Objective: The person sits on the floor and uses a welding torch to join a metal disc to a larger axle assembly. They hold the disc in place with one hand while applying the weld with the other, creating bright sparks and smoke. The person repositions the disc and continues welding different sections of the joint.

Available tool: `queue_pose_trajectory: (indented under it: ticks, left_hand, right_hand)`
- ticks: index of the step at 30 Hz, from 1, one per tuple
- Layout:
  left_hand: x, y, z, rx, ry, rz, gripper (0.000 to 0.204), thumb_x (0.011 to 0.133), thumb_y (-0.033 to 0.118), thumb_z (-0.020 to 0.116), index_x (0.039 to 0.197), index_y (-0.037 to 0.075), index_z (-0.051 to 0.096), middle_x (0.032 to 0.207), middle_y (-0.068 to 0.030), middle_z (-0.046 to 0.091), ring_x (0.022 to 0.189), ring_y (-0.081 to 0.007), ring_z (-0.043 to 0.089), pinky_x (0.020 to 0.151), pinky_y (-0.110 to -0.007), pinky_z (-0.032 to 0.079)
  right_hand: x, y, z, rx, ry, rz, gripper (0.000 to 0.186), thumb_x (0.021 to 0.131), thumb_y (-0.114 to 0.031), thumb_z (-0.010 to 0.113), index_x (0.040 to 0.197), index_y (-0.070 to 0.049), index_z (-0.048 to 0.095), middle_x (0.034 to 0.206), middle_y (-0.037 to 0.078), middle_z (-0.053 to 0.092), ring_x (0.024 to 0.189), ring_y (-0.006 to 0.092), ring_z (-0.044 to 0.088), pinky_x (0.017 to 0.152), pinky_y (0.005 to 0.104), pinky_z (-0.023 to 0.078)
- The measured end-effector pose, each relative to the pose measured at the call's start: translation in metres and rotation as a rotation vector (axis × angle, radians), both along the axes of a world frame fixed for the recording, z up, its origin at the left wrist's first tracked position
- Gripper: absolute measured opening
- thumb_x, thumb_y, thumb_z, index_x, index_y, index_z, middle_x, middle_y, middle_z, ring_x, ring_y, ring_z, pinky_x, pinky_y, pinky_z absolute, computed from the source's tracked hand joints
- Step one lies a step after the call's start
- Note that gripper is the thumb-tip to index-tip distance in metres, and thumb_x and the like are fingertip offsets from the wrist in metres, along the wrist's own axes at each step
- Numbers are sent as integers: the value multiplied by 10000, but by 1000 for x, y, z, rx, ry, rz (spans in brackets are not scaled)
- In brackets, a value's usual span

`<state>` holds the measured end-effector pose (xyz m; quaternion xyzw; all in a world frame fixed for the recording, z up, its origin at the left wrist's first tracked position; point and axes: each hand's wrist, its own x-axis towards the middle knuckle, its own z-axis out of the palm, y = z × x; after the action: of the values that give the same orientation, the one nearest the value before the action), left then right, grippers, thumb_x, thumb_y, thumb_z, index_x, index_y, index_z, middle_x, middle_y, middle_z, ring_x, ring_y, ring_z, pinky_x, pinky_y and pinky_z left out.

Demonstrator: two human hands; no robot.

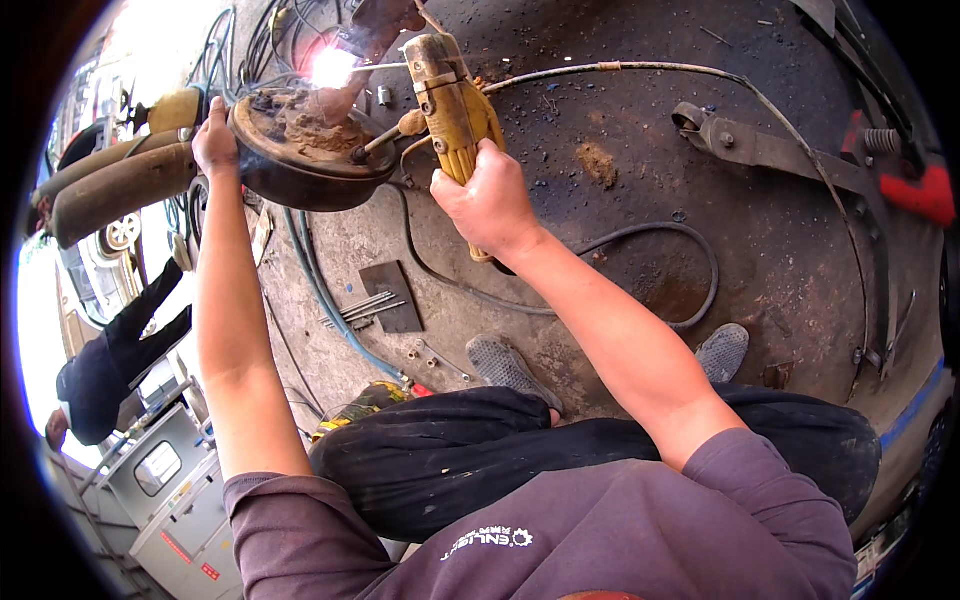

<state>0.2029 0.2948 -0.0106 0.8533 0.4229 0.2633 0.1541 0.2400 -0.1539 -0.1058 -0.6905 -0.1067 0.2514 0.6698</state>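
Note:
My right hand (487,205) is closed around a worn yellow welding electrode holder (442,95). A thin welding rod (385,67) sticks out of its head to the left, and a blinding white arc (333,66) burns at the rod's tip. Left of the holder is a dark, round, drum-like metal part (310,187) with rusty brown dirt on its top. The arc lies at its far side, and the glare hides the exact contact spot. My left hand (216,145) grips this part at its left edge; some of its fingers are hidden.
Several welding rods (365,308) lie on a dark plate (405,318). A black cable (715,270) and blue hose (318,285) cross the floor. At right are a long metal arm (780,150) and a red object (915,195). Another person (95,390) is at far left, near a grey cabinet (165,480).

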Motion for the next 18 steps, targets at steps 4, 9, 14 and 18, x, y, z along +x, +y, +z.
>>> queue_pose_trajectory:
  ticks: [4,9,14,18]
  left_hand:
    - [0,0,0,-15,37,33,617,964,585,626,988,-7,799,882,-156,768,853,-225,682,860,-359,502]
    - [6,-12,1,23,14,19,632,963,593,628,944,-16,794,808,-130,736,787,-205,633,828,-361,498]
    - [5,-13,4,17,59,57,624,964,588,628,948,-13,796,821,-134,743,803,-206,649,828,-364,499]
    - [1,-7,2,-20,-2,16,621,965,582,628,952,-16,795,821,-135,744,803,-206,650,832,-361,499]
  right_hand:
    - [1,-1,3,-5,8,7,344,836,-204,715,976,97,624,842,230,710,785,303,722,755,397,572]
    - [2,-2,1,-13,10,4,350,833,-205,714,977,101,626,851,240,712,797,309,726,762,398,572]
    - [2,-2,2,-18,14,15,359,830,-211,712,977,105,625,853,245,713,802,316,729,761,401,574]
    - [2,-2,4,-4,24,23,362,830,-214,711,977,105,624,851,247,712,801,320,729,761,403,575]
